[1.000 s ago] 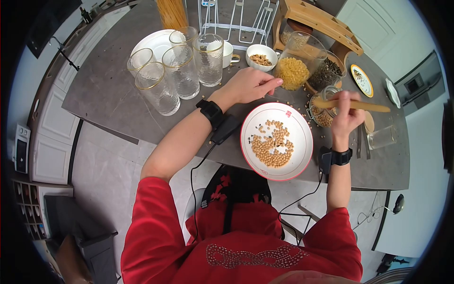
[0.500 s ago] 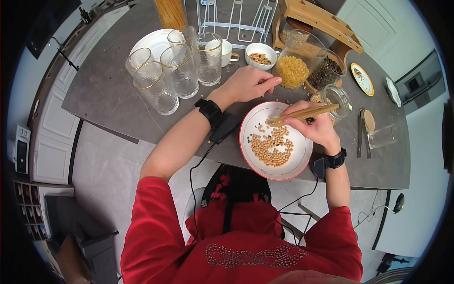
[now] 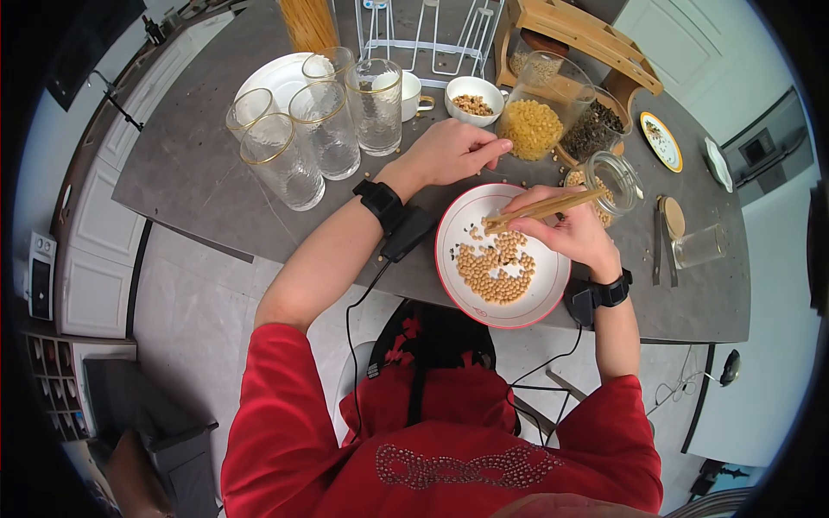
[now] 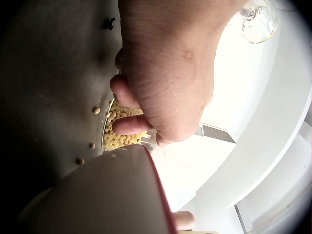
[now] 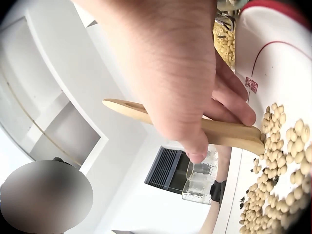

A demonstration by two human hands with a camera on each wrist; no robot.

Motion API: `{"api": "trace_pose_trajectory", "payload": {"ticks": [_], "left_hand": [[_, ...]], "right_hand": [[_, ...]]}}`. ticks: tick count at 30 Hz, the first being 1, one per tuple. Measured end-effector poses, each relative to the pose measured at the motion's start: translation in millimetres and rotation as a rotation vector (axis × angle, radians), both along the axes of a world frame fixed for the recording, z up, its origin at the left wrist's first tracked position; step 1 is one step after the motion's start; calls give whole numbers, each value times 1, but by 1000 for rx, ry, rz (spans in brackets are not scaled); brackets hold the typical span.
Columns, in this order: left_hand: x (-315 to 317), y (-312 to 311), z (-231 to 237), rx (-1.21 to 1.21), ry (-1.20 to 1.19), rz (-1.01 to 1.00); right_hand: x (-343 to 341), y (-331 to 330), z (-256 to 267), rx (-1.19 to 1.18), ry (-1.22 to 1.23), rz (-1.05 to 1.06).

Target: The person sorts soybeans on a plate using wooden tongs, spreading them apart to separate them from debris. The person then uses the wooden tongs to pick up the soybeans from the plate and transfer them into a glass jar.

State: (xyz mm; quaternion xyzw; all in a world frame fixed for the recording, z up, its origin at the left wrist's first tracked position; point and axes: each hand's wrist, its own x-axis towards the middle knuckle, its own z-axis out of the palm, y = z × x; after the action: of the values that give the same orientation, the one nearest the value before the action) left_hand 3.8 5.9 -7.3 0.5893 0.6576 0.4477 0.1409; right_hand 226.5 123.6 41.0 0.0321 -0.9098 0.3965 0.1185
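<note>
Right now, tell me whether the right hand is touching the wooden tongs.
Touching. The right wrist view shows it: the right hand grips the wooden tongs, its thumb lying across them.

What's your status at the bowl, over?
Right hand holding wooden tongs, tips at the beans in the bowl. Left hand near the pasta jar, holding nothing visible. Dark bits among the beans.

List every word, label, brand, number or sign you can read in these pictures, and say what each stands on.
No word or number can be read.
Red square seal inside the bowl: too blurred to read.
Small red mark by the bowl's near edge: too small.
Pale marks on the dark cloth: too small.
</note>
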Motion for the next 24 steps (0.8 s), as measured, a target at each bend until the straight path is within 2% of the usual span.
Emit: {"api": "trace_pose_trajectory", "payload": {"ticks": [24], "left_hand": [[-1,1,-1,-4,42,-8]], "right_hand": [[2,-2,1,115,143,-74]]}}
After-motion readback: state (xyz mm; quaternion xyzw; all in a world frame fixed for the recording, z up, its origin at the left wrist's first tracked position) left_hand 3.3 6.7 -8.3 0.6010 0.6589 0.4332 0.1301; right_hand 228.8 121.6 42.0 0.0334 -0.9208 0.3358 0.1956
